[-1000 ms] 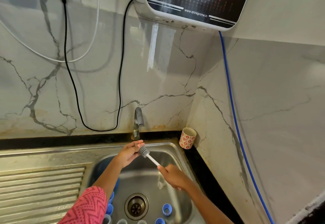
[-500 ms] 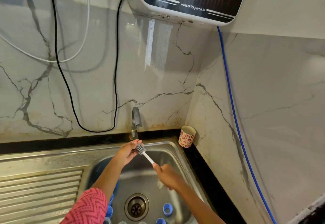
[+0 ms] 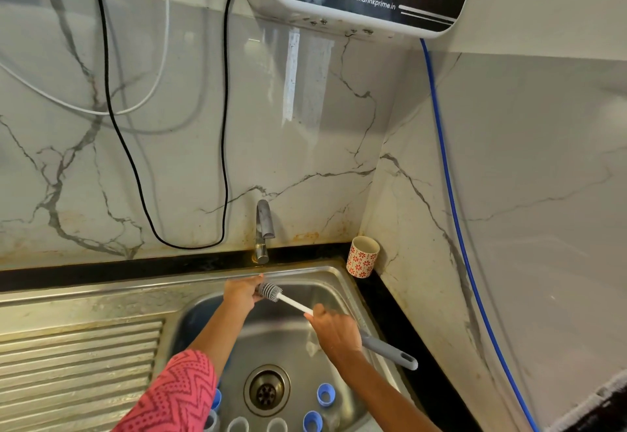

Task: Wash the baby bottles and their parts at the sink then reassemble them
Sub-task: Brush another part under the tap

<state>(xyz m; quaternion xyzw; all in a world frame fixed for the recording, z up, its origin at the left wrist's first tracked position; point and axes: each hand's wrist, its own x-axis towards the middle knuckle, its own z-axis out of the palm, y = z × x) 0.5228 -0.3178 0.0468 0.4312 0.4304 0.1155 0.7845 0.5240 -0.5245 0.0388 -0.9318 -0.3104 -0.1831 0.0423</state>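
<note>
I see the brush point(image 3: 288, 301) slanting up-left from my gripping right hand point(image 3: 334, 330) to its head at the curled fingers of my left hand point(image 3: 242, 292), under the tap point(image 3: 264, 231).

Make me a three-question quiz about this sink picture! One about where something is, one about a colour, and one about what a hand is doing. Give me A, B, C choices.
1. Where does the patterned cup stand?
A. in the sink bowl
B. in the counter corner, right of the tap
C. on the ribbed draining board

2. What colour are the round rings near the drain?
A. blue
B. green
C. yellow

3. What is the right hand doing?
A. hanging loose
B. turning the tap
C. holding the brush

Answers:
1. B, the cup sits on the dark counter by the wall corner.
2. A, the rings lying in the bowl are blue.
3. C, its fingers wrap the handle while the left hand is at the bristles.
</note>
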